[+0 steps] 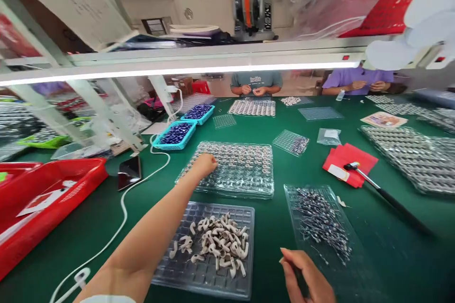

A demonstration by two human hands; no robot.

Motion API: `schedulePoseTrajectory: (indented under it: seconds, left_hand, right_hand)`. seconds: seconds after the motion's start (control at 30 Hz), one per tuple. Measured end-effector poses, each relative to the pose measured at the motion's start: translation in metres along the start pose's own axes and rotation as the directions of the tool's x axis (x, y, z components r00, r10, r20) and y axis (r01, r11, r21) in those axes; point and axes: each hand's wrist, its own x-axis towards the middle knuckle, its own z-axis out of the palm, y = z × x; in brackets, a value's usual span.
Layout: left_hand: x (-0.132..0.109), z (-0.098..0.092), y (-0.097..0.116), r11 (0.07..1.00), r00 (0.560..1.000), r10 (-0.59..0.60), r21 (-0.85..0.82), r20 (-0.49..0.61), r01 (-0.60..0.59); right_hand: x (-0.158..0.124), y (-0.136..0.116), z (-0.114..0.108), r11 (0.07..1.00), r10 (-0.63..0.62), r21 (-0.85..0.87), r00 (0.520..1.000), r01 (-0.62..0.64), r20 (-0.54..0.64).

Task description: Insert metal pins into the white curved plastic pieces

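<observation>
Head: green tabletop [270,227], pale wall [216,12]

Around the middle tray [245,185] on the table [269,227] lie a second tray [199,281] holding earpiece shells [223,242] in front, a phone [129,173] to the left, baskets [185,141] behind left, wired parts [323,222] front right, and a tool [391,197] partly on a packet [341,155] to the right.

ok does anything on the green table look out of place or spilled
A small pale piece lies loose on the green table, beside the tray of dark wired parts. It looks stray, since the pale shells are heaped on another tray.
</observation>
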Motion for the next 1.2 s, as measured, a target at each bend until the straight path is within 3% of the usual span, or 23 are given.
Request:
schedulePoseTrajectory:
  seconds: [0.1,0.23,0.33,0.4,0.47,0.53,0.67,0.77,0.83,0.9,1.03,1.13,1.2]
  left_hand:
    - [-0.004,-0.002,0.007,1.000,1.000,-0.009,0.025,-0.005,0.009]
    - [-0.023,-0.013,0.013,0.999,0.993,0.039,0.000,-0.110,-0.039]
    - [-0.058,-0.022,0.021,0.996,0.987,0.062,-0.055,-0.148,-0.071]
    - [-0.093,-0.023,0.031,0.973,0.984,0.096,-0.193,-0.147,-0.124]
    - [-0.131,-0.016,0.045,0.872,0.985,0.173,-0.462,-0.024,-0.165]
    - [-0.168,-0.002,0.061,0.684,0.944,0.315,-0.713,0.100,-0.153]
    - [-0.216,0.031,0.088,0.404,0.782,0.538,-0.910,0.315,0.089]
    - [-0.224,0.047,0.099,0.301,0.635,0.623,-0.890,0.456,0.344]
    - [-0.223,0.052,0.102,0.217,0.580,0.646,-0.848,0.496,0.484]
    - [-0.219,0.054,0.102,0.135,0.573,0.651,-0.819,0.498,0.558]
    - [-0.214,0.062,0.101,0.054,0.598,0.642,-0.806,0.480,0.590]
    - [-0.213,0.069,0.099,0.060,0.603,0.620,-0.796,0.503,0.602]
    - [-0.214,0.072,0.097,0.102,0.633,0.607,-0.838,0.480,0.537]
  right_hand:
    - [0.002,-0.004,-0.004,0.998,-0.069,0.014,0.993,0.068,0.095]
    - [0.003,-0.012,-0.007,0.997,-0.021,0.075,0.991,0.011,0.134]
    - [0.004,-0.011,-0.027,0.994,0.079,0.062,0.986,-0.089,0.148]
    - [0.005,-0.003,-0.050,0.986,0.163,-0.043,0.982,-0.160,0.091]
    - [0.008,0.011,-0.073,0.947,0.256,-0.221,0.964,-0.235,0.070]
    - [0.010,0.027,-0.089,0.898,0.320,-0.355,0.940,-0.260,0.121]
    - [0.013,0.045,-0.091,0.841,0.376,-0.500,0.887,-0.205,0.268]
    - [0.014,0.047,-0.081,0.815,0.364,-0.563,0.879,-0.139,0.309]
    - [0.015,0.047,-0.076,0.802,0.346,-0.588,0.881,-0.101,0.321]
    - [0.016,0.047,-0.075,0.795,0.325,-0.602,0.888,-0.071,0.326]
    - [0.017,0.047,-0.076,0.798,0.237,-0.603,0.920,0.000,0.314]
    - [0.018,0.039,-0.078,0.816,0.192,-0.578,0.936,0.015,0.295]
    - [0.018,0.028,-0.077,0.860,0.181,-0.511,0.934,0.002,0.309]
